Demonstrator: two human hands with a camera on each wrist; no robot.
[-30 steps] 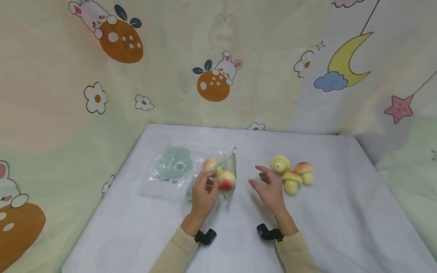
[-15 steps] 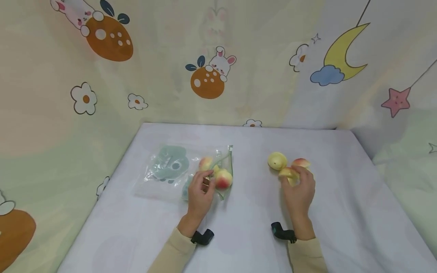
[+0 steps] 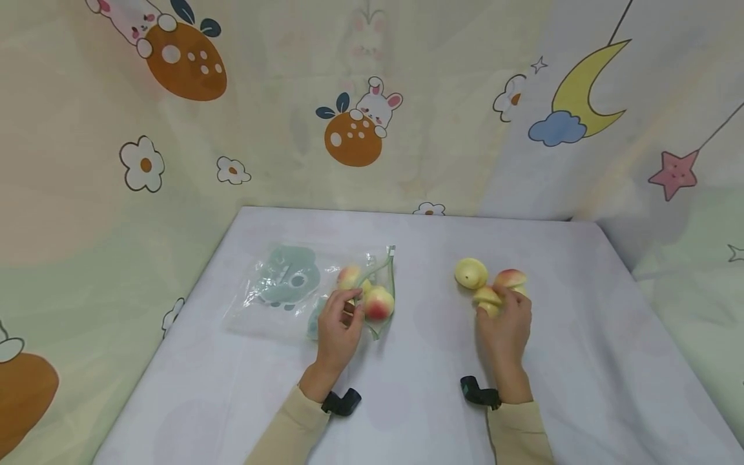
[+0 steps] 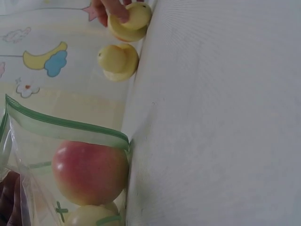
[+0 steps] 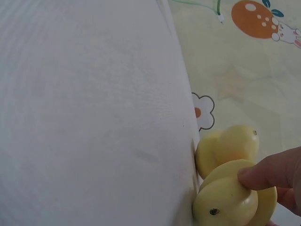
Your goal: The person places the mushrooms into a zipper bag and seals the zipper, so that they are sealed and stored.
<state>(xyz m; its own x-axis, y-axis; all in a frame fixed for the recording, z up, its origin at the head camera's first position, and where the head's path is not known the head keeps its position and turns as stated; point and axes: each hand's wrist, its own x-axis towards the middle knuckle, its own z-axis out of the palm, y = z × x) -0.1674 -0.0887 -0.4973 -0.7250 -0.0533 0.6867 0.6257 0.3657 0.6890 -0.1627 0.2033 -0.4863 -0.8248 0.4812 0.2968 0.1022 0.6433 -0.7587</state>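
Note:
A clear zip bag (image 3: 279,326) with a green zip edge and a green cartoon print lies on the table's left half. Inside it sit several yellow toy mushrooms with red-tinged caps, one cap (image 3: 379,303) close to the open mouth. My left hand (image 3: 338,329) pinches the bag at its mouth, the fingers partly hidden behind plastic in the left wrist view. On the right, my right hand (image 3: 507,326) grips a toy mushroom (image 5: 228,200), thumb on its pale yellow side. Close around it lie two more mushrooms, one pale (image 3: 471,274) and one red-capped (image 3: 511,278).
A white cloth covers the table (image 3: 418,361). Behind and beside it hangs a curtain (image 3: 453,129) printed with rabbits, flowers, a moon and a star. Both wrists wear black camera mounts, the left one (image 3: 343,402) and the right one (image 3: 480,392).
My right hand has moved right from mid-table to the mushrooms and taken hold of one. My left hand keeps its place at the bag's mouth.

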